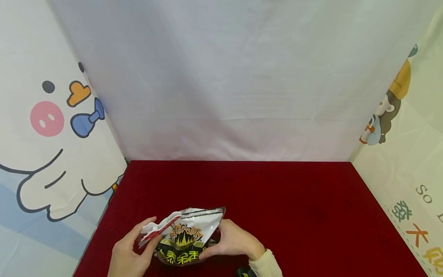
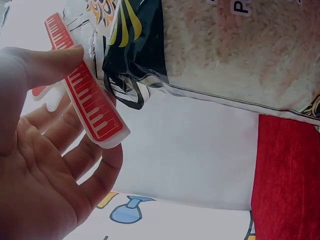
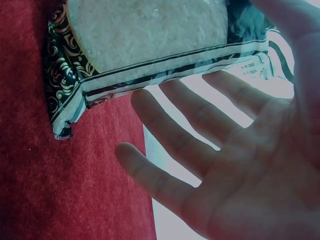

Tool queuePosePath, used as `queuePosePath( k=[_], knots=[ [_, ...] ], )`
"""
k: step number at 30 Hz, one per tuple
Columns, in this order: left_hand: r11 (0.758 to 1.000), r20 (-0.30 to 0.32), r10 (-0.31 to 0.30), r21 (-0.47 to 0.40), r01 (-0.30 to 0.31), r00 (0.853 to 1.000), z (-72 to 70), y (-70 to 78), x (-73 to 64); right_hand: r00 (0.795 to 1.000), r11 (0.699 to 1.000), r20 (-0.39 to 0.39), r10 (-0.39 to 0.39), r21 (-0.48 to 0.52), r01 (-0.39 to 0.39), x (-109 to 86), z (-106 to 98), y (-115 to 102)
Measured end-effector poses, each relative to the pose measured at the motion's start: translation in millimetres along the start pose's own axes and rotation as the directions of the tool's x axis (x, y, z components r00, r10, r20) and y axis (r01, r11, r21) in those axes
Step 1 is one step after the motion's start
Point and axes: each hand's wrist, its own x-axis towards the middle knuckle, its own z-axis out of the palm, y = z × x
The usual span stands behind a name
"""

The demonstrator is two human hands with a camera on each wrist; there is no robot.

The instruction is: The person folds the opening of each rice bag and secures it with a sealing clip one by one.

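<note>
A bag of rice [image 1: 183, 240], white above with a black and yellow printed front, is held above the red table near its front edge. My left hand [image 1: 129, 252] pinches a red and white bag clip [image 2: 95, 97] between thumb and fingers. This clip lies against the upper left corner of the bag; whether it grips the bag cannot be told. On the other side, my right hand [image 1: 237, 240] holds the bag, thumb in front and fingers behind. In the right wrist view its fingers [image 3: 175, 130] reach along the bag's sealed edge, and rice shows through a clear window.
Dark red cloth covers the table [image 1: 277, 204]. A white curtain [image 1: 249, 77] hangs behind it, with cartoon-printed sheets at the left [image 1: 52, 154] and right [image 1: 412, 154]. Near the right wrist, a black object [image 1: 245, 272] is partly cut off by the frame.
</note>
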Motion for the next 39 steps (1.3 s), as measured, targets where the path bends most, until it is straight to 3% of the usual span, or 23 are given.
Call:
queuePosePath(
  k=[10, 28, 34, 39],
  knots=[
    [1.000, -0.003, -0.012, -0.026, 0.012, 1.000, 0.4, -2.3, 0.3, 1.000, 1.000, 0.005, 0.004, -0.006, -0.004, -0.4, 0.0, -1.0],
    [0.999, 0.002, -0.047, 0.015, 0.047, 0.999, 3.8, -14.4, -0.4, 1.000, 1.000, 0.023, -0.015, 0.007, 0.015, 2.3, -2.9, 0.0],
    [0.995, 0.075, -0.070, 0.076, 0.065, 0.995, 3.5, -18.7, -1.8, 1.000, 0.999, 0.011, -0.005, 0.032, 0.004, -7.8, -1.6, 5.7],
    [0.989, 0.101, -0.076, 0.134, 0.062, 0.992, 1.2, -19.3, -1.4, 0.999, 0.999, -0.025, 0.031, 0.016, -0.030, -15.4, -8.1, 7.3]
  ],
)
